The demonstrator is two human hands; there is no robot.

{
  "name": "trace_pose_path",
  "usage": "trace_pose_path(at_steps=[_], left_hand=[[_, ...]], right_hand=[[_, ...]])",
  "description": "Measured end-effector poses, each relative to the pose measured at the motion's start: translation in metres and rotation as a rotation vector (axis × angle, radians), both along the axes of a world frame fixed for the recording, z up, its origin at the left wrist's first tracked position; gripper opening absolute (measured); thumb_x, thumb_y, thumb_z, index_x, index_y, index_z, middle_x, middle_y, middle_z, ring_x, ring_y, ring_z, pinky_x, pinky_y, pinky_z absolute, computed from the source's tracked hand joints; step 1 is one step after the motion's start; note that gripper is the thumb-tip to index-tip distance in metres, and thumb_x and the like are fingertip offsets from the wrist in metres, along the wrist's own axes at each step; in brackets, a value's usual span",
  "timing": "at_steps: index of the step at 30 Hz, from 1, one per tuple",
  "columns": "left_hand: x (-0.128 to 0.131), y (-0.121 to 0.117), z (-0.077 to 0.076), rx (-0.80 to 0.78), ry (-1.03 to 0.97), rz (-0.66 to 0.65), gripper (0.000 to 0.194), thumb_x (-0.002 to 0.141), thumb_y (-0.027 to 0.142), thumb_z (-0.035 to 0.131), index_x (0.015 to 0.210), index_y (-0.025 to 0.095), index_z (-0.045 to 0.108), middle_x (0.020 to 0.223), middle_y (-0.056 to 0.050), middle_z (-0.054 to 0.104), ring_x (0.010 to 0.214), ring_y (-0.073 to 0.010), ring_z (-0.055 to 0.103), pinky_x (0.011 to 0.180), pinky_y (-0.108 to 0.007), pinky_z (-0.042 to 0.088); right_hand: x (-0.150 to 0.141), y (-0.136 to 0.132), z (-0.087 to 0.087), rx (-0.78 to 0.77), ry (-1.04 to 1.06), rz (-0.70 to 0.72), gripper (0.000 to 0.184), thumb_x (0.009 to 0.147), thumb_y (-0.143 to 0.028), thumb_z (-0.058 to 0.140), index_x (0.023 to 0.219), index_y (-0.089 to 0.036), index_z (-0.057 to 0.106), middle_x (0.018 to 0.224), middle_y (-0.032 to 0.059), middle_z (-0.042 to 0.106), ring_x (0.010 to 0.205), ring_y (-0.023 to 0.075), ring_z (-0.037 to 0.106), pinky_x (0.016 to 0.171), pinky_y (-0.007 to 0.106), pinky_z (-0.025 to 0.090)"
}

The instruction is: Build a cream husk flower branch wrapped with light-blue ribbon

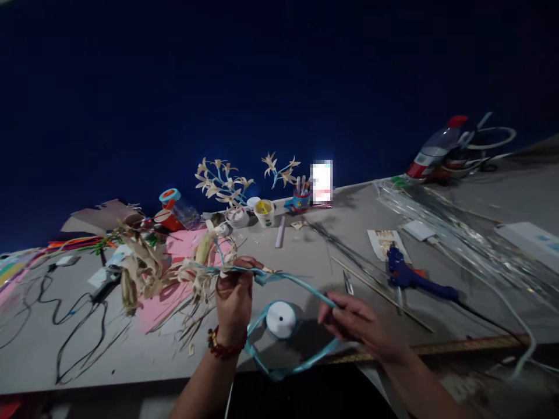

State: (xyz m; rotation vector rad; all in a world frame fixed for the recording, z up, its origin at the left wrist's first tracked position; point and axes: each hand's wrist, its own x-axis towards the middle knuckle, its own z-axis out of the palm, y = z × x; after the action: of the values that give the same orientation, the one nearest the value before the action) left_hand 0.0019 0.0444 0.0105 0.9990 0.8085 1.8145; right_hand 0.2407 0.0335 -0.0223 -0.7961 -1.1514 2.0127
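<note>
Between my hands stretches a light-blue ribbon (305, 285). My left hand (236, 297), with a beaded bracelet at the wrist, is closed around a blue-wrapped stem (213, 269) with pale husk-like petals (213, 230) at its far end. My right hand (356, 323) pinches the ribbon between thumb and fingers. From there the ribbon loops down past the table's front edge and back toward a white-topped spool (280, 319), which sits on the table between my forearms. My left fingers partly hide the stem.
Dry corn husks (146, 262) lie on pink paper (151, 311) at left, with black cables (61, 337) nearby. A blue glue gun (414, 279), scissors (348, 282) and a thin stick (384, 295) lie at right. Finished husk flower branches (222, 183) stand at the back.
</note>
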Motion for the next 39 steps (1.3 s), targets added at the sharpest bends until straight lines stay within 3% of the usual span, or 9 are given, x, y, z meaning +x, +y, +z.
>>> trace_pose_path(at_steps=[3,5,10,12,17,19,23,28,39], left_hand=[[-0.001,-0.001,0.001,0.032,0.015,-0.091,0.005,0.082,0.021,0.078,0.08,0.02,0.073,0.079,-0.002,0.068,0.078,-0.0147,0.065,0.081,-0.029,0.057],[0.002,0.0,0.001,0.033,-0.033,-0.12,0.007,0.081,0.023,0.079,0.079,0.021,0.073,0.075,0.0,0.067,0.075,-0.0137,0.065,0.082,-0.031,0.058],[0.009,0.005,-0.001,-0.042,-0.11,0.07,0.013,0.075,0.025,0.084,0.078,0.02,0.072,0.08,0.001,0.067,0.079,-0.0124,0.066,0.083,-0.028,0.059],[0.009,0.006,-0.003,-0.052,-0.078,0.155,0.013,0.074,0.024,0.085,0.075,0.019,0.072,0.08,0.0,0.068,0.08,-0.013,0.067,0.084,-0.027,0.059],[0.012,0.001,-0.003,-0.12,-0.015,0.227,0.016,0.072,0.027,0.084,0.076,0.017,0.072,0.079,-0.002,0.07,0.078,-0.0166,0.068,0.08,-0.03,0.059],[0.016,-0.002,-0.003,-0.158,0.005,0.211,0.013,0.076,0.026,0.081,0.078,0.018,0.072,0.079,-0.002,0.072,0.077,-0.0151,0.068,0.078,-0.026,0.057],[0.026,-0.008,-0.004,-0.151,-0.005,0.123,0.009,0.078,0.027,0.08,0.08,0.019,0.075,0.082,-0.002,0.074,0.079,-0.0136,0.068,0.079,-0.022,0.054],[0.03,-0.014,-0.004,-0.144,-0.013,0.165,0.014,0.075,0.028,0.084,0.082,0.018,0.077,0.082,-0.004,0.076,0.079,-0.0164,0.069,0.077,-0.026,0.056],[0.031,-0.018,0.0,-0.092,0.118,0.198,0.005,0.081,0.023,0.078,0.084,0.019,0.077,0.082,-0.003,0.077,0.079,-0.0169,0.07,0.078,-0.026,0.057]], right_hand=[[0.001,0.008,-0.006,0.018,-0.057,-0.294,0.042,0.086,-0.06,0.063,0.079,-0.018,0.06,0.054,-0.0055,0.047,0.045,0.0068,0.035,0.042,0.019,0.021],[-0.004,0.013,-0.01,0.07,-0.183,-0.336,0.045,0.089,-0.063,0.055,0.079,-0.02,0.059,0.056,-0.0053,0.048,0.046,0.0079,0.037,0.042,0.019,0.022],[-0.013,0.005,-0.007,0.246,-0.308,0.214,0.045,0.087,-0.053,0.064,0.063,-0.016,0.066,0.055,0.0011,0.062,0.048,0.0116,0.055,0.046,0.021,0.039],[-0.014,0.0,0.002,0.478,-0.345,0.289,0.044,0.096,-0.048,0.052,0.071,-0.016,0.07,0.066,0.0041,0.069,0.06,0.0157,0.063,0.058,0.026,0.048],[-0.026,0.003,0.026,1.14,-0.617,-0.611,0.007,0.09,-0.018,0.062,0.085,-0.021,0.066,0.081,0.0054,0.071,0.078,0.0208,0.065,0.075,0.035,0.052],[-0.037,0.008,0.034,1.321,-0.6,-0.719,0.016,0.087,-0.01,0.064,0.096,-0.022,0.067,0.089,0.0061,0.073,0.083,0.0213,0.066,0.079,0.037,0.053],[-0.058,0.019,0.041,1.582,-0.65,-0.708,0.028,0.084,-0.005,0.066,0.108,-0.02,0.069,0.104,0.0102,0.074,0.097,0.0244,0.063,0.085,0.04,0.054],[-0.068,0.026,0.041,1.706,-0.575,-0.715,0.017,0.086,-0.007,0.064,0.096,-0.02,0.071,0.095,0.0077,0.075,0.09,0.0209,0.062,0.083,0.037,0.053],[-0.067,0.026,0.039,1.701,-0.469,-0.749,0.018,0.086,-0.008,0.06,0.097,-0.02,0.069,0.09,0.0073,0.075,0.087,0.0207,0.063,0.08,0.036,0.054]])
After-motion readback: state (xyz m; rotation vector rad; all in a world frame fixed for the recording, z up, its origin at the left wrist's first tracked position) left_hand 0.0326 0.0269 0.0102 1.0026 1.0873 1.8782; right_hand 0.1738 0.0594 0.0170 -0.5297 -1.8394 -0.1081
